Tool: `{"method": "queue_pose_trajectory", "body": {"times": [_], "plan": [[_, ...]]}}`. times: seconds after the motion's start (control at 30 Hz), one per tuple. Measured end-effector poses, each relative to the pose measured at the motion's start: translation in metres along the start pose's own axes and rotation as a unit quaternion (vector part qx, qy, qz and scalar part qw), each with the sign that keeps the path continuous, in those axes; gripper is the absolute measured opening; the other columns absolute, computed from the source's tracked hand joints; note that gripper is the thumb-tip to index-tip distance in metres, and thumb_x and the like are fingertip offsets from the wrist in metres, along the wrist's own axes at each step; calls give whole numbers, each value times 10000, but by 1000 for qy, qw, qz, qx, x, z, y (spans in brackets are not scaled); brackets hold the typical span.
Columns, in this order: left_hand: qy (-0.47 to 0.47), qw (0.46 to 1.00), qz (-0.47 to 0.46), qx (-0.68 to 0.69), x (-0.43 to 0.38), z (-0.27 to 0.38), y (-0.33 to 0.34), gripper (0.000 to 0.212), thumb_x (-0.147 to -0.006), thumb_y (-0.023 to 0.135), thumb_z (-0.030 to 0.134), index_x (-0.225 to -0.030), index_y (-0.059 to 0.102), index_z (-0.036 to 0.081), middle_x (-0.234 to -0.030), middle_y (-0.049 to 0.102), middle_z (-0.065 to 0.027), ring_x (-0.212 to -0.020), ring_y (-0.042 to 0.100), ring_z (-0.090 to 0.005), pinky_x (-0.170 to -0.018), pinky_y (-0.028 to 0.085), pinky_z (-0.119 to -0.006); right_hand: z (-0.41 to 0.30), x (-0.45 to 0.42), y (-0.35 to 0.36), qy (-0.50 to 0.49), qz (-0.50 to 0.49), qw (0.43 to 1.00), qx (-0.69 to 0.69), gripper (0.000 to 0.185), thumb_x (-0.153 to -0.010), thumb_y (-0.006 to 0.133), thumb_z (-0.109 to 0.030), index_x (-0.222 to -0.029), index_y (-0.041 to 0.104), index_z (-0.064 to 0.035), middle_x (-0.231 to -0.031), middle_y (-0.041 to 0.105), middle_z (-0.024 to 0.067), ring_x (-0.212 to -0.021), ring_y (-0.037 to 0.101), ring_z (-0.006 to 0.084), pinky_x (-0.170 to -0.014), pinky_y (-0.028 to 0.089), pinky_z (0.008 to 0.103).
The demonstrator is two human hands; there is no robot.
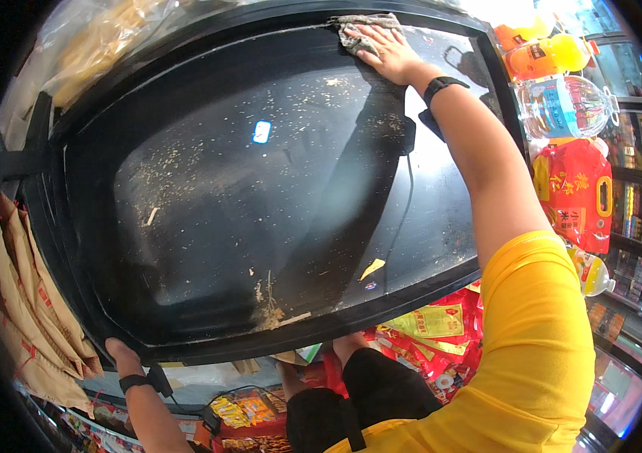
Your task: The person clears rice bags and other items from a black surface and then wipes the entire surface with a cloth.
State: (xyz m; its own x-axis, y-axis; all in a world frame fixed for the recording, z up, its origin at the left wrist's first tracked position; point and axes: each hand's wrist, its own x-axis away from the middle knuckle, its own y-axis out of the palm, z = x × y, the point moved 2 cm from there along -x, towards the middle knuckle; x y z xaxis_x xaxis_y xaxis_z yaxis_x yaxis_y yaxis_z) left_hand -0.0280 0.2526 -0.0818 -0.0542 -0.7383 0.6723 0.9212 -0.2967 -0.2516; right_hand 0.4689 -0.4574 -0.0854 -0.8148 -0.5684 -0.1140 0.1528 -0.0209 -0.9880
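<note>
My right hand (pixel 390 56) presses a crumpled grey cloth (pixel 357 35) against the far edge of a large black display bin (pixel 230 198). Its fingers are spread over the cloth. At the bin's near left corner is my left hand (pixel 121 350), touching the black rim; its fingers are mostly hidden. Pale grains and crumbs are scattered over the bin's dark floor. A small white tag with a blue border (pixel 262 132), a yellow scrap (pixel 372 269) and a pile of debris (pixel 269 317) also lie there.
Brown paper sacks (pixel 43 300) stand along the left side. To the right are orange drink bottles (pixel 547 56), a large clear water jug (pixel 567 107) and a red grain bag (pixel 575 192). Red and yellow packets (pixel 434 328) lie below the near rim. Stocked shelves (pixel 638 209) rise beyond.
</note>
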Motion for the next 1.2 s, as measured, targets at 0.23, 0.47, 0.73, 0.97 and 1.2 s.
{"method": "queue_pose_trajectory", "body": {"times": [0.23, 0.47, 0.73, 0.97, 1.2], "plan": [[21, 999, -8, -33, 0, -1, -1, 523, -945, 372, 331, -1354, 457, 17, -1335, 496, -179, -1214, 466, -358, -1056, 340, -431, 109, 57, 11, 81, 4, 997, 1, 541, -972, 336, -472, -1483, 228, -331, -1538, 245, 10, -1420, 216, 205, -1151, 141, 445], [57, 994, 29, -94, -9, 3, -14, 476, -945, 410, 280, -1331, 477, 10, -1276, 528, -222, -1178, 481, -383, -1035, 344, -446, 184, 84, 30, 129, -49, 990, 16, 613, -966, 326, -506, -1497, 214, -223, -1563, 177, 16, -1437, 165, 231, -1162, 118, 400], [646, 574, 53, -501, 177, -8, 128, 463, -896, 517, 132, -1334, 455, 0, -1320, 480, -229, -1208, 457, -373, -1054, 317, -436, 237, 111, 34, 208, -59, 974, 66, 601, -966, 304, -497, -1490, 242, -208, -1545, 233, 49, -1426, 196, 216, -1161, 143, 327], [627, 417, -304, -584, 383, -121, 288, 725, -761, 725, 399, -1404, 392, 359, -1491, 265, -128, -1323, 257, -495, -1031, 264, -656, 179, 85, 19, 257, -169, 945, 114, 610, -977, 238, -500, -1510, 148, -218, -1573, 139, 41, -1440, 144, 195, -1169, 104, 333], [565, 392, -325, -649, 392, -159, 330, 906, -566, 853, 370, -1375, 446, 348, -1513, 262, -114, -1285, 294, -553, -1050, 340, -586, 196, 92, 28, 216, 4, 974, 72, 555, -939, 386, -489, -1443, 335, -263, -1528, 273, 57, -1408, 238, 246, -1138, 205, 436]]}}
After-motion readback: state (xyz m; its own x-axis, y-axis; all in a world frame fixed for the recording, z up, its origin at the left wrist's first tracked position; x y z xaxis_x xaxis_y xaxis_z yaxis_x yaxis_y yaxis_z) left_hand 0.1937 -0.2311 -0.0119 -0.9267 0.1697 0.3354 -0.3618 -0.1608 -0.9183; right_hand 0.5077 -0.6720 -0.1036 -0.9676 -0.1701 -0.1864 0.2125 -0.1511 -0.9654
